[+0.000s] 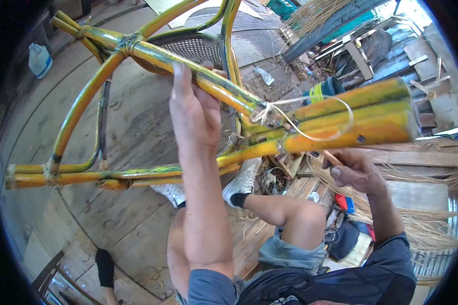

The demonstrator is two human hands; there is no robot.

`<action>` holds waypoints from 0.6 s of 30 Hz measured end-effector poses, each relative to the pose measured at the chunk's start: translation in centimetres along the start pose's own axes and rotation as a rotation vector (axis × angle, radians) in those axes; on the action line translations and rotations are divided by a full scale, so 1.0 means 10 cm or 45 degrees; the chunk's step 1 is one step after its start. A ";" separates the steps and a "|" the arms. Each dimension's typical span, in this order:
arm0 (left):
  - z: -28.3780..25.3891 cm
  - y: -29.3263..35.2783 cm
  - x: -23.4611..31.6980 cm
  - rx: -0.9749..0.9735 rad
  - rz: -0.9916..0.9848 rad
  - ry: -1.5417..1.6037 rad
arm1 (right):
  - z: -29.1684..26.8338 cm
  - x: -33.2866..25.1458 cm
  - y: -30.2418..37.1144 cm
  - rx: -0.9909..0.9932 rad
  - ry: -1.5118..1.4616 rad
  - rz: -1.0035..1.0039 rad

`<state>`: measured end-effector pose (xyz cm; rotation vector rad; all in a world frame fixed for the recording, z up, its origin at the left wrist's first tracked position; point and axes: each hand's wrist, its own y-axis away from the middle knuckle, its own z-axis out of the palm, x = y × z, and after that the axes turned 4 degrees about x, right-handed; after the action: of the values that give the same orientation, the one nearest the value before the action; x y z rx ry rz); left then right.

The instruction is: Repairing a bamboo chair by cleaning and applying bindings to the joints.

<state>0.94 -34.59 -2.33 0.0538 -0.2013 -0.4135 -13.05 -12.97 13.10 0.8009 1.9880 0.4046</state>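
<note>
Floorboards [142,114], jug [39,61] and bucket [332,87] lie beyond the frame [224,94]; left hand [194,109] grips it, right hand [358,171] a stick [332,157].

From here I see a plank floor [137,112] below the left hand [196,109], carrying a white jug [39,61] left of that hand, clear plastic [264,75] right.

White jug [39,62], dark bucket [333,87], clear plastic [264,75]
</note>
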 end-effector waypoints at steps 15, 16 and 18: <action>-0.53 0.75 -0.89 0.218 0.949 -1.635 | -0.02 0.36 -0.14 0.180 0.557 -0.882; -0.49 0.76 -0.90 0.222 1.082 -1.664 | -0.03 0.38 -0.18 -0.061 0.305 -0.813; -0.43 0.73 -1.00 0.231 1.114 -1.815 | -0.19 0.22 -0.18 -0.337 -0.004 -0.266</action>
<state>-4.27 -23.80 -7.72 -0.1631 -1.6003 0.5239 -16.15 -12.76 11.64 0.4238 1.9407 0.5281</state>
